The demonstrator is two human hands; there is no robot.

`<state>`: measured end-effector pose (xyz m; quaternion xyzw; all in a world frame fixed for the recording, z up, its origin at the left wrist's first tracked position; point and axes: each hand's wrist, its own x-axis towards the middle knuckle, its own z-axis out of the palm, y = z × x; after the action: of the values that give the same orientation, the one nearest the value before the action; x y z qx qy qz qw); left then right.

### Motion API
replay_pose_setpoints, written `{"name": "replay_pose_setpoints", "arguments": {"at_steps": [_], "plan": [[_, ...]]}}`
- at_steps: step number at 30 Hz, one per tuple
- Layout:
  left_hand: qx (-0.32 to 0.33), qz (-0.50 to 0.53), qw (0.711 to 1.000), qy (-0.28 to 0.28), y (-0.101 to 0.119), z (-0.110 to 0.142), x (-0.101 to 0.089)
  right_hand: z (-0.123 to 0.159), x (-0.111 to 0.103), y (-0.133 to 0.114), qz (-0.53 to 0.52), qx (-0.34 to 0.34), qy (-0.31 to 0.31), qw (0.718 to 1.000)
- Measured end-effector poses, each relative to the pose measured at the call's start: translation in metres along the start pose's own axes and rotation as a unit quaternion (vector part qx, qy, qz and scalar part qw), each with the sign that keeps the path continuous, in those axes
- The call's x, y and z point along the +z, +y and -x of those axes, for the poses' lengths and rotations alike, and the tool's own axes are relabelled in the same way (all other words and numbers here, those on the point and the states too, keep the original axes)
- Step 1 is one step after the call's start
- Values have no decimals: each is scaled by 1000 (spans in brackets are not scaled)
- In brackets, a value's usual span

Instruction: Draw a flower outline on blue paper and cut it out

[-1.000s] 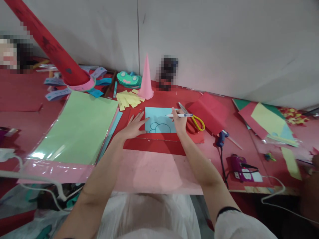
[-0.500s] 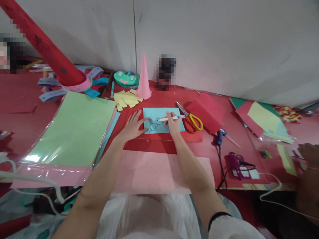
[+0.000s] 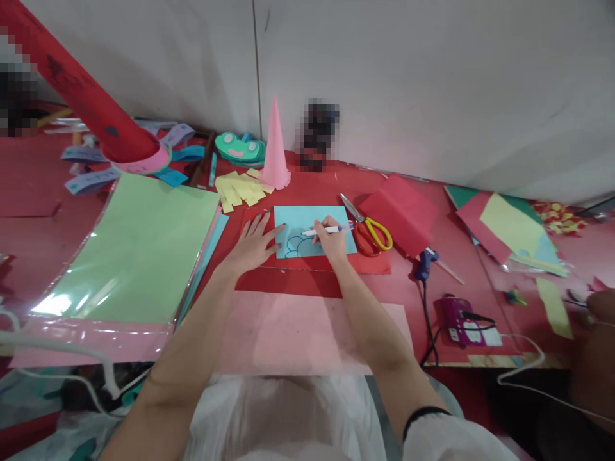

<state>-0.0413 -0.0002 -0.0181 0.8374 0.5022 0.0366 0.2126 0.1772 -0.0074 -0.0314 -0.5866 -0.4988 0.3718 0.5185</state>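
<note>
My right hand (image 3: 331, 241) is closed round a white marker pen (image 3: 327, 230), its tip at a light blue sheet of paper (image 3: 293, 216). Dark rounded outlines, partly behind my right hand, are drawn on the sheet's lower left. My left hand (image 3: 254, 242) lies open with fingers spread, the fingertips at the sheet's left edge. Beneath the blue sheet is red paper (image 3: 298, 283). Just right of my right hand are scissors (image 3: 369, 225) with yellow and red handles.
Behind stand a pink paper cone (image 3: 275, 153), yellow paper strips (image 3: 237, 190) and a green frog face cutout (image 3: 240, 150). A plastic-wrapped pack of green paper (image 3: 139, 250) lies left. At right are a glue gun (image 3: 425, 264), a purple power socket (image 3: 459, 322) and another person's arm (image 3: 598, 346).
My right hand has moved the marker leftward across the blue sheet, to the outlines' upper edge. My left hand stays spread beside the sheet. The whole view has shifted slightly.
</note>
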Motion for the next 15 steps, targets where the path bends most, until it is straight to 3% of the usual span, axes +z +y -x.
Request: {"name": "replay_pose_setpoints", "arguments": {"at_steps": [15], "plan": [[-1,4,1000,4,-1,0,1,-1,0,-1,3,44,3,999]]}}
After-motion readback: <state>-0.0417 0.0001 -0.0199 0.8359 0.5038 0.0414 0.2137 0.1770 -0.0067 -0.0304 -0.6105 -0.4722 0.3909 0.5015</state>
